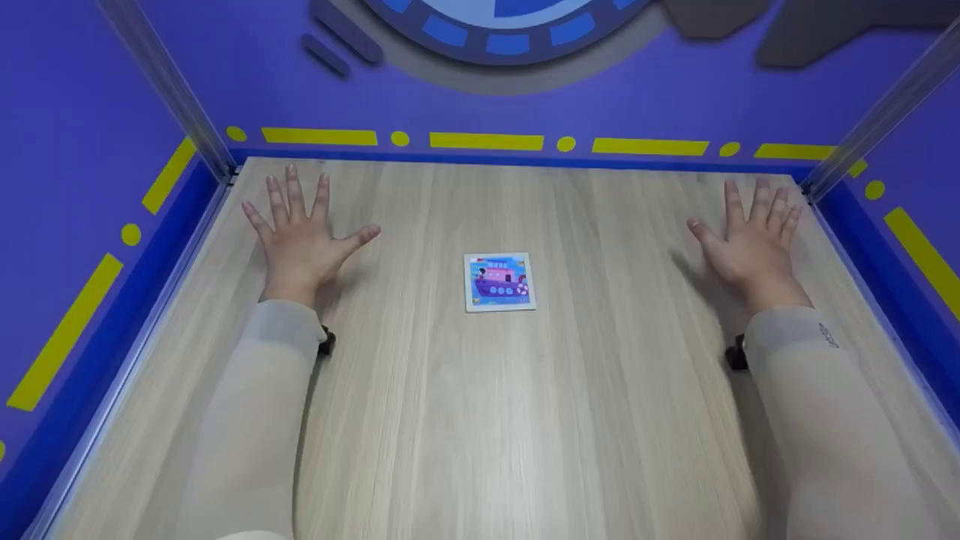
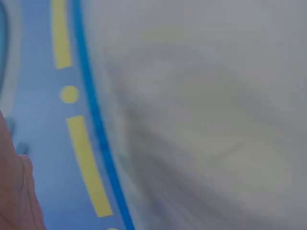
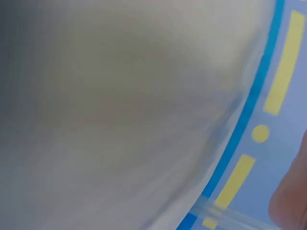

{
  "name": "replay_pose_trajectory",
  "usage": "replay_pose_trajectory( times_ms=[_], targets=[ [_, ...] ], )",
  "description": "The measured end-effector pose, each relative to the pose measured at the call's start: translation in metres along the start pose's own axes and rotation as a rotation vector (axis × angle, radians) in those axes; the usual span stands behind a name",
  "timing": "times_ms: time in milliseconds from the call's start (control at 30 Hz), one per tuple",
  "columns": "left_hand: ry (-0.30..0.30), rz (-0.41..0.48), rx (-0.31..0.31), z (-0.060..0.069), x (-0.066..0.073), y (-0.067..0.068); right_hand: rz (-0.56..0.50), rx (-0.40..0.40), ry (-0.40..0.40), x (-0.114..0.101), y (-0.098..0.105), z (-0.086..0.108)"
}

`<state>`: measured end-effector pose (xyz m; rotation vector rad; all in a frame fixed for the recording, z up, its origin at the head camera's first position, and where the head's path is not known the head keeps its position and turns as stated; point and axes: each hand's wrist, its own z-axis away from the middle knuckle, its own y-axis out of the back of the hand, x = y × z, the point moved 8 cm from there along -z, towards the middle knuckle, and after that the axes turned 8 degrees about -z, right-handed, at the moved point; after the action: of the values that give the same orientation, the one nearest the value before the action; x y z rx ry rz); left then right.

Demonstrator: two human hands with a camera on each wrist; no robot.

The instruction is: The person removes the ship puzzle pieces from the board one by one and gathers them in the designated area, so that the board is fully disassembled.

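Observation:
A small square puzzle (image 1: 499, 282) or picture tile with a white border lies flat on the wooden table, showing a purple and pink boat on blue. To its left, my left hand (image 1: 301, 244) is spread with straight fingers and holds nothing. On the other side, my right hand (image 1: 757, 251) is also spread, fingers straight, with nothing in it. Both hands are well apart from the tile. The left wrist view catches only an edge of the left hand (image 2: 18, 191); the right wrist view has a bit of the right hand (image 3: 290, 196).
The light wood table (image 1: 510, 420) is bounded by a blue-purple back wall (image 1: 465, 105) with yellow dashes and dots, and by similar side walls. Metal posts (image 1: 180, 90) stand at the back corners. Dark wrist-worn devices (image 1: 737, 354) show at the sleeves.

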<state>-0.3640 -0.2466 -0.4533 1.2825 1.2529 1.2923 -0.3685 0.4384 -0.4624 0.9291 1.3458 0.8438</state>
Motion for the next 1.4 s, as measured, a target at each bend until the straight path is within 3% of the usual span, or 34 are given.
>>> replay_pose_trajectory(
  times_ms=[200,400,500,667,767,933,1067,1400],
  targets=[
    [-0.006,0.105,0.047,0.003,0.017,0.016,-0.095,0.041,0.029,-0.029,0.000,0.005],
    [-0.017,0.105,0.100,0.009,0.034,0.023,-0.138,0.044,0.067,-0.058,-0.001,0.012],
    [-0.035,0.114,0.156,0.014,0.043,0.033,-0.172,0.096,0.089,-0.075,0.003,0.015],
    [-0.158,0.285,0.212,0.021,0.067,0.050,-0.335,0.284,0.150,-0.106,0.011,0.018],
    [-0.241,0.408,0.225,0.024,0.084,0.059,-0.427,0.353,0.203,-0.125,0.009,0.020],
    [-0.295,0.510,0.210,0.033,0.104,0.063,-0.496,0.347,0.253,-0.152,-0.005,0.027],
    [-0.326,0.552,0.151,0.037,0.112,0.059,-0.552,0.321,0.297,-0.172,-0.016,0.031],
    [-0.373,0.525,0.021,0.034,0.131,0.037,-0.691,0.270,0.321,-0.221,-0.033,0.028]
  ],
)
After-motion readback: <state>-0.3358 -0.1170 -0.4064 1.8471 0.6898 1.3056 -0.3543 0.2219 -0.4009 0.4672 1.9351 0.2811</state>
